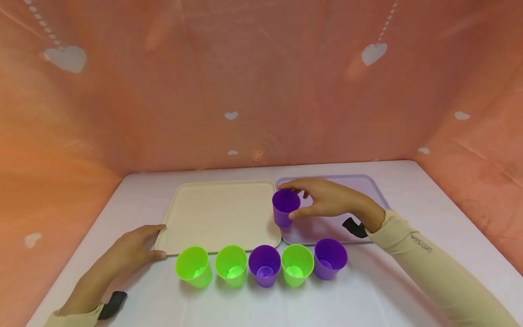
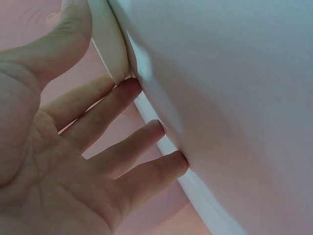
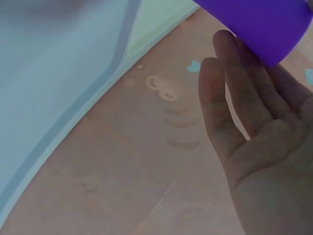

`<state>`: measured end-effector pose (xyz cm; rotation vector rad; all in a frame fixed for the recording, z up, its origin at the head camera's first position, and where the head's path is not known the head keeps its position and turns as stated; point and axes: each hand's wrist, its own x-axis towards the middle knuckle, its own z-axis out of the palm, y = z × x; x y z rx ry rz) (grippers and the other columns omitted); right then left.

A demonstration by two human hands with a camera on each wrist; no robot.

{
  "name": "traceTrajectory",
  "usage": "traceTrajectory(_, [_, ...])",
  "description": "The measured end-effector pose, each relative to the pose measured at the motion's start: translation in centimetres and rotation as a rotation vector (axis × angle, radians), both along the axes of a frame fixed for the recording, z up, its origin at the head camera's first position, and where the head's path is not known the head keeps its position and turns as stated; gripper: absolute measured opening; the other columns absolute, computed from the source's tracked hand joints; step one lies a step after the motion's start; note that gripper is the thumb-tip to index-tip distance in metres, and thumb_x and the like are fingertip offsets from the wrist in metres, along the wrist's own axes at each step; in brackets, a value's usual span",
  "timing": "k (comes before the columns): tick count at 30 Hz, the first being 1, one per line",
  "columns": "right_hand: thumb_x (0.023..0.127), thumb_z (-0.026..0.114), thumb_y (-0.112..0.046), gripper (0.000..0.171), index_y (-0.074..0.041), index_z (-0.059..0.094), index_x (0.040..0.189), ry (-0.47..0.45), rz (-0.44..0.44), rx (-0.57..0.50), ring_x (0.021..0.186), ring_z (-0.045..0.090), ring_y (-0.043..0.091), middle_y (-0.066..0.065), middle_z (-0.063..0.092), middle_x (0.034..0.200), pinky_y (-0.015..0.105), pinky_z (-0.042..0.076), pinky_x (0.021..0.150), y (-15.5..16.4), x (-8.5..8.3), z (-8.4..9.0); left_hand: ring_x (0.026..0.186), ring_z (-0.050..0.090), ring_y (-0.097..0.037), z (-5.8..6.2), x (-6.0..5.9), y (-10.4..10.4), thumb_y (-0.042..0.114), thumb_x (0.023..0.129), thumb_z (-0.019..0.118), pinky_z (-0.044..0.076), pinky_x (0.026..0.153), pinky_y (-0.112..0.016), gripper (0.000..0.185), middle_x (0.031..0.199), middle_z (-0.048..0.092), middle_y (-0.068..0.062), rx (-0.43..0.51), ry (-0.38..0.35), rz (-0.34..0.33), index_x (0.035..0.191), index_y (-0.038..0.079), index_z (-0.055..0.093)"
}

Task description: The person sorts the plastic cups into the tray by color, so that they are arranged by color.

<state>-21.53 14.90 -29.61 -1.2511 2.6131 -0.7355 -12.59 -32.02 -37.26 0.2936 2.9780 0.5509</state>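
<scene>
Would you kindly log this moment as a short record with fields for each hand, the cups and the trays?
Right hand: holds a purple cup at the near left corner of the lilac tray.
Left hand: fingers rest against the near left corner of the cream tray.
Cup row: green, green, purple, green, purple, upright on the white table.
Trays: side by side.

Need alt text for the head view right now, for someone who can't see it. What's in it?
A person's right hand holds a purple cup upright at the left edge of a lilac tray, while the left hand rests against the near left corner of a cream tray. In front of the trays, five cups stand in a row on a white table: green, green, purple, green, purple.
</scene>
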Motion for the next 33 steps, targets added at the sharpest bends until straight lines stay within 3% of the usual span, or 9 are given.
traceTrajectory(8, [0.085,0.077,-0.044,0.066,-0.017,0.054,0.141,-0.006,0.01,-0.022,0.113,0.063,0.012,-0.004,0.065,0.129,0.035,0.057,0.089,-1.3,-0.8,-0.8,0.126,0.047,-0.057,0.1,0.1,0.1,0.039,0.074,0.084,0.041,0.1,-0.071,0.082,0.138,0.053,-0.034,-0.01,-0.033,0.025,0.137,-0.004,0.053])
traceTrajectory(19, [0.085,0.077,-0.043,0.064,-0.016,0.056,0.139,-0.017,0.017,-0.027,0.115,0.062,0.014,-0.001,0.062,0.134,0.035,0.058,0.086,-2.5,-1.1,-1.3,0.126,0.047,-0.057,0.3,0.2,0.2,0.04,0.074,0.084,0.041,0.1,-0.071,0.082,0.138,0.053,-0.033,-0.005,-0.031,0.029,0.137,-0.003,0.054])
traceTrajectory(33, [0.087,0.075,-0.043,0.064,-0.015,0.056,0.141,-0.024,0.01,0.013,0.108,0.062,0.014,0.001,0.066,0.12,0.031,0.057,0.085,-4.1,-1.8,-2.9,0.126,0.048,-0.057,0.3,0.2,0.1,0.041,0.075,0.083,0.042,0.1,-0.07,0.08,0.136,0.055,-0.033,-0.008,-0.016,0.029,0.136,-0.002,0.056])
